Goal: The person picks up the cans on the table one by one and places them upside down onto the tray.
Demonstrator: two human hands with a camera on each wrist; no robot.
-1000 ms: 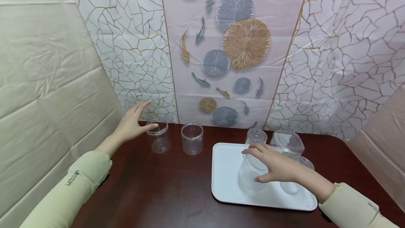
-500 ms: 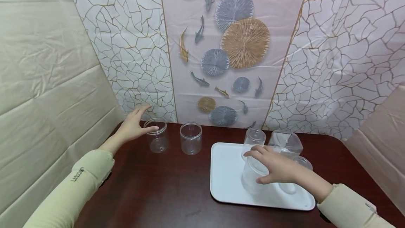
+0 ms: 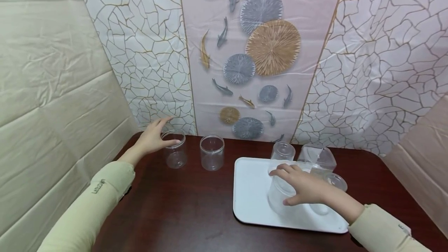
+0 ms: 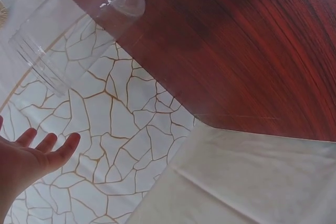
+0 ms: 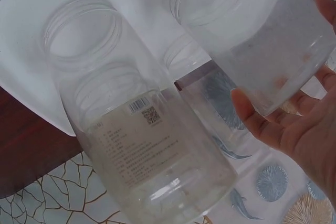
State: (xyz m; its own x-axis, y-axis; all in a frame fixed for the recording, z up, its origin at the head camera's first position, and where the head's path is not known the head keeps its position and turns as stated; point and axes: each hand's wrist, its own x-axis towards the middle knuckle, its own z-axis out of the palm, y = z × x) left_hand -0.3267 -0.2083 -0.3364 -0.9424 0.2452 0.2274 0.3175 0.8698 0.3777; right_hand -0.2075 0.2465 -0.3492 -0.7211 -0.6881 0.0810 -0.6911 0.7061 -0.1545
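Note:
My left hand [image 3: 150, 139] is beside a clear screw-neck jar [image 3: 176, 158], mouth up, at the table's back left. Its fingers are spread and relaxed, and in the left wrist view they lie apart from that jar. A second clear jar [image 3: 212, 160] stands mouth up to its right. On the white tray [image 3: 247, 205], my right hand [image 3: 309, 186] grips an upside-down clear jar [image 5: 273, 40] round its base, thumb on the near side and fingers on the far side. Another upside-down jar with a printed label [image 5: 142, 145] is close by in the right wrist view.
Behind and right of the right hand are a smaller clear jar [image 3: 284, 150], a squarish clear container [image 3: 317, 155] and another round jar [image 3: 337, 182], partly hidden by the arm. Patterned cloth [image 3: 245, 88] hangs at the back edge of the dark red table [image 3: 182, 213].
The left hand has moved slightly right and down, closer to the left jar. The right hand has lowered a little, and its jar has shifted slightly right on the tray.

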